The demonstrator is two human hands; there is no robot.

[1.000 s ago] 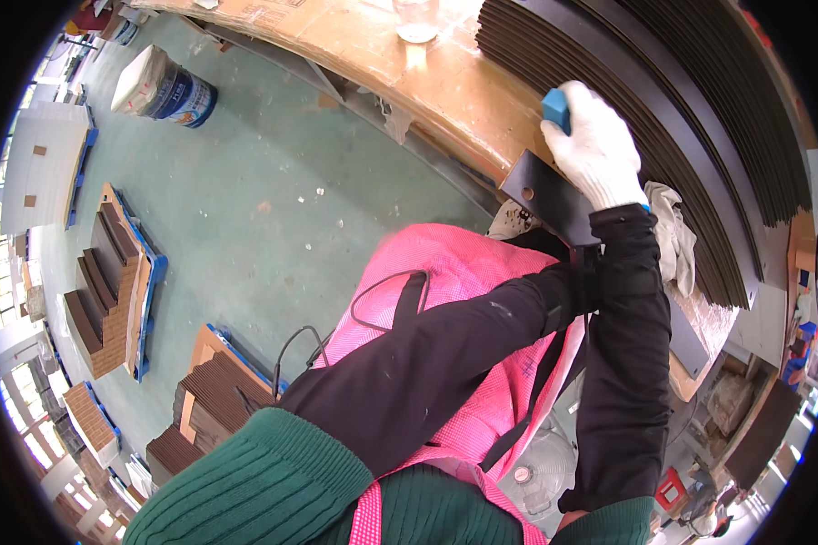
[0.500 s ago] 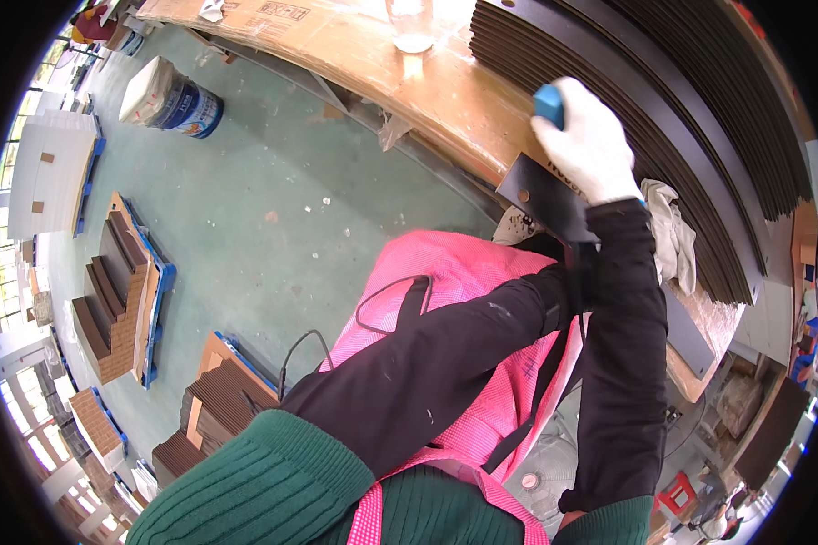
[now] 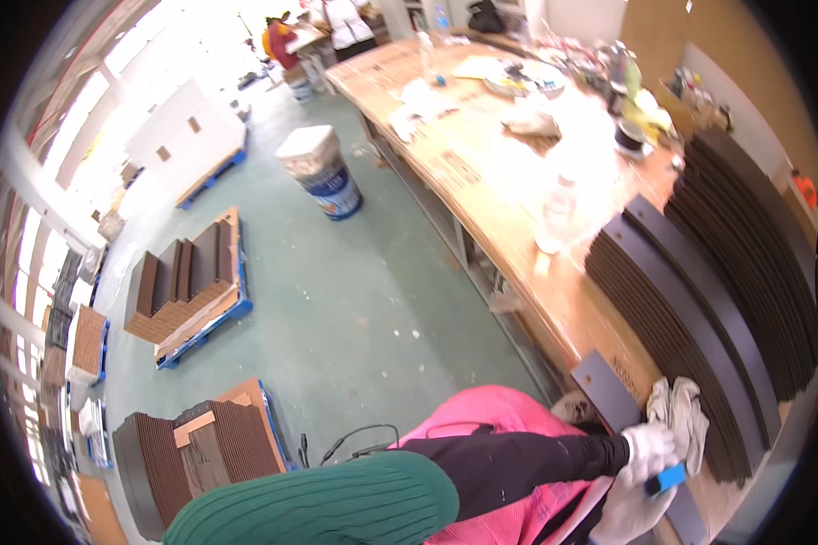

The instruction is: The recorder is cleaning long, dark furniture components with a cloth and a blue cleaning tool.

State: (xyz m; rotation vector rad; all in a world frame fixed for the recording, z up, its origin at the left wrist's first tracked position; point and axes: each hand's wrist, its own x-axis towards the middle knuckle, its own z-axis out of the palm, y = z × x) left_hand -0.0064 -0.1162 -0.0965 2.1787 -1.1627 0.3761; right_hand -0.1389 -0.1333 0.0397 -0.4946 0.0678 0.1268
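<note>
My left hand (image 3: pixel 647 447), in a white glove, is closed on a narrow dark panel (image 3: pixel 606 391) at the table's near edge. The panel has a small hole near its far end. Just below those fingers a blue block (image 3: pixel 666 480) shows. A blurred white shape, seemingly my gloved right hand (image 3: pixel 631 513), lies against the block at the lower edge; its fingers are mostly hidden. Beside the left hand a crumpled whitish cloth (image 3: pixel 680 420) lies on the table.
Stacked dark curved panels (image 3: pixel 745 300) fill the table's right side. A clear bottle (image 3: pixel 555 218) stands on the brown-covered table (image 3: pixel 495 232). A blue-and-white bucket (image 3: pixel 332 182) and pallets of brown panels (image 3: pixel 191 291) stand on the green floor. People (image 3: pixel 345 25) are at the far end.
My view has swung up along the table. The right hand with the blue block has come back from the panel's far end toward me. The left hand has come into sight on the panel.
</note>
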